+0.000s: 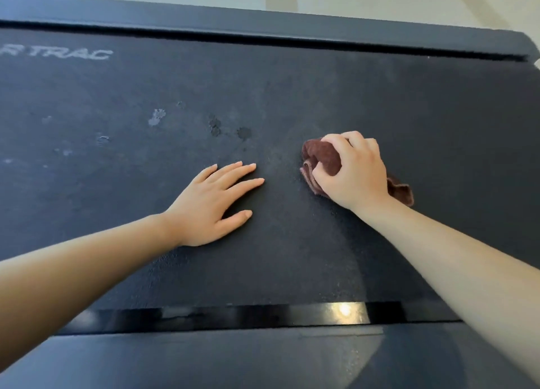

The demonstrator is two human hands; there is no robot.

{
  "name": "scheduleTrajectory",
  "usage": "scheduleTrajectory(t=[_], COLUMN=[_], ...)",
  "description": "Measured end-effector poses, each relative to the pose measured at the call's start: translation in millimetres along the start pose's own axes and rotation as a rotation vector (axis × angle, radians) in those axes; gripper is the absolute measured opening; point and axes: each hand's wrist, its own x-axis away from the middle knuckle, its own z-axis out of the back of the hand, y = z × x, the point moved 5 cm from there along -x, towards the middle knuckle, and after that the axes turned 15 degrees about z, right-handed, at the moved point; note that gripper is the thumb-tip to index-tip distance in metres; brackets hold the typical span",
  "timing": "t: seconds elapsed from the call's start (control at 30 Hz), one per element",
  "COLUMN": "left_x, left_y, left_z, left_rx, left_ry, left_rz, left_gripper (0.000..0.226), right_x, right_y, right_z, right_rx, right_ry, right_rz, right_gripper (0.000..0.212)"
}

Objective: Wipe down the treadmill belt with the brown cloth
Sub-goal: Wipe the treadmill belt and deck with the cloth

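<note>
The right hand (355, 171) curls its fingers round a bunched brown terry cloth (323, 157), pressing it down on the dark, grainy treadmill belt (409, 119); a corner of the cloth sticks out behind the wrist; the left hand (214, 203) lies flat on the belt just beside it, palm down, fingers straight and slightly spread, holding nothing; beyond the left fingertips sit pale and dark smudges (215, 127); farther off to the left, faded white lettering (62, 54); near the forearms runs a glossy black side rail (233, 315).
</note>
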Motion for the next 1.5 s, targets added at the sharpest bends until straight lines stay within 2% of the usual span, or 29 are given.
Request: scheduleTrajectory(t=[0.1, 0.23, 0.43, 0.57, 0.73, 1.0, 1.3, 1.43, 1.5], left_x=[-0.9, -1.0, -3.7, -4.7, -3.1, -1.4, -1.5, 1.9, 3.1], left_y=[0.0, 2.3, 0.8, 1.2, 1.5, 0.9, 2.5, 2.6, 1.7], left_z=[0.9, 0.8, 0.7, 1.2, 1.3, 1.7, 1.8, 2.2, 2.5], left_rx=[0.011, 0.025, 0.057, 0.065, 0.068, 0.077, 0.046, 0.038, 0.024], left_ry=[0.009, 0.013, 0.045, 0.058, 0.052, 0.039, 0.028, -0.024, -0.036], left_rz=[0.008, 0.009, 0.015, 0.016, 0.022, 0.021, -0.005, -0.095, -0.126], left_gripper=[0.063, 0.062, 0.060, 0.059, 0.059, 0.061, 0.063, 0.068, 0.069], right_x=[-2.9, 34.2, 85.3, 55.4, 9.3, 79.8, 44.6, 68.2, 65.0], right_y=[-3.7, -24.3, -54.1, -45.4, -37.8, -65.7, -62.8, -59.3, -55.5], right_z=[-1.0, 8.7, 17.5, 11.1, -4.4, 14.8, 4.4, 9.0, 9.5], right_rx=[0.003, -0.066, -0.099, -0.097, -0.100, -0.072, -0.088, -0.078, -0.090], right_ry=[-0.019, -0.105, -0.105, -0.096, -0.062, -0.085, -0.114, -0.121, -0.109], right_rz=[-0.008, 0.172, 0.337, 0.326, 0.130, 0.345, 0.286, 0.412, 0.415], right_gripper=[0.041, 0.043, 0.048, 0.043, 0.041, 0.048, 0.045, 0.047, 0.046])
